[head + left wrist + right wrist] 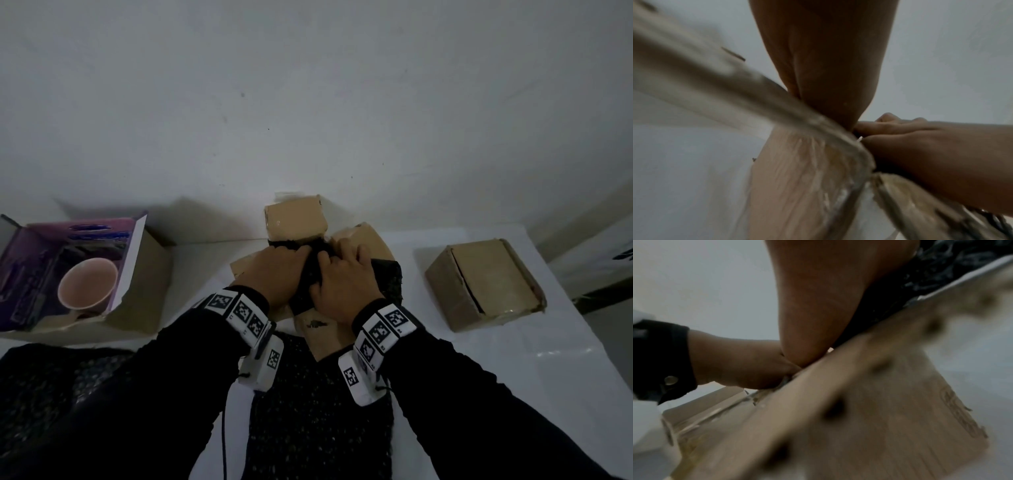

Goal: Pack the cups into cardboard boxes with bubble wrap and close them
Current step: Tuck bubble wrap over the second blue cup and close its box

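Black bubble wrap bundle [310,284], dark with pale speckle, bulging, sits in the open cardboard box [327,337] at table centre, right in front of the person. Whether a cup is inside the bundle cannot be told. Box is brown and worn, with all flaps splayed out: far flap [296,217] stands up with glossy tape on it, right flap [370,236] angles away, near flap lies flat toward the person with a dark scuff.

Left hand [274,274] lies on the bundle's left side, fingers bent down over the wrap, pressing it in. Right hand [342,281] is on the right side, fingers curled into the wrap, gripping it. The two hands touch over the middle. In the left wrist view the left palm [826,61] meets a blurred flap edge and the right hand comes in from the side; fingertips are hidden. The right wrist view shows the right palm [828,296] against wrap and flap, much blurred.

More black bubble wrap [318,411] lies flat on the table between the forearms, and another sheet [41,383] at lower left. Both wrists carry white bands with black square markers.

At left, an open box with a purple printed lining [78,270] holds a pink cup [87,287], uncovered, mouth up and tilted. At right, well apart, a shut cardboard box [484,282] sits on the white table [531,377]. Plain pale wall [308,102] behind.
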A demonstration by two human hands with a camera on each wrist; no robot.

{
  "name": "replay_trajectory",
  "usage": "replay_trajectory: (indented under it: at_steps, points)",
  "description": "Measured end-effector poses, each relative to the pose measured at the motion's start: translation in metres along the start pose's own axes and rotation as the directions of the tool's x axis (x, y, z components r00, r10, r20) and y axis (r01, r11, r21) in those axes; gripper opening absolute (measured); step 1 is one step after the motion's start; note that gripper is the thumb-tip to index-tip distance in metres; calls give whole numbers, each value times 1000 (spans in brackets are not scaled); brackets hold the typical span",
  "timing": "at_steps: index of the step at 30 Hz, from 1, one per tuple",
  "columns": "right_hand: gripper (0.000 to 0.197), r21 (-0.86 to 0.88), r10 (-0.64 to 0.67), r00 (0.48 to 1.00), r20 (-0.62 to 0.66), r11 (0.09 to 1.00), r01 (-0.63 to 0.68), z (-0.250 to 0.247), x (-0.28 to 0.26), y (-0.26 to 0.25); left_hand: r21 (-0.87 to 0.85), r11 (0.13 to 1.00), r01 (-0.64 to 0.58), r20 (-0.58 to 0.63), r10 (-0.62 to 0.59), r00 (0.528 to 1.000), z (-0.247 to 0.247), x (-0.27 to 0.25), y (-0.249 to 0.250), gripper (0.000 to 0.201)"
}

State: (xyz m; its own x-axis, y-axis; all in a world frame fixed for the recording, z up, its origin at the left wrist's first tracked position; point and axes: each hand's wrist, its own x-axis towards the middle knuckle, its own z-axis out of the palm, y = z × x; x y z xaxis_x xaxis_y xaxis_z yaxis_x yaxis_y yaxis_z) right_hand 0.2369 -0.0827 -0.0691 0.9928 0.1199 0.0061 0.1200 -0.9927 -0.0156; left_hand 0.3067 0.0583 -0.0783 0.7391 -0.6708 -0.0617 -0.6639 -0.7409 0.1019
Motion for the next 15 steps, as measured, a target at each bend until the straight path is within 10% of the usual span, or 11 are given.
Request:
replay_trajectory:
  at_steps: [7, 10, 15]
  points:
    - [26, -58, -43, 995, 86, 997, 48, -14, 12, 15, 80, 994, 72, 166, -85, 983, -5, 19, 1, 21]
    - [27, 66, -26, 998, -55, 997, 29, -18, 10, 22, 64, 979, 193, 128, -200, 971, -7, 25, 6, 25]
    - [28, -28, -59, 994, 87, 998, 62, -21, 7, 21, -136, 967, 216, -66, -226, 972, -3, 22, 2, 16]
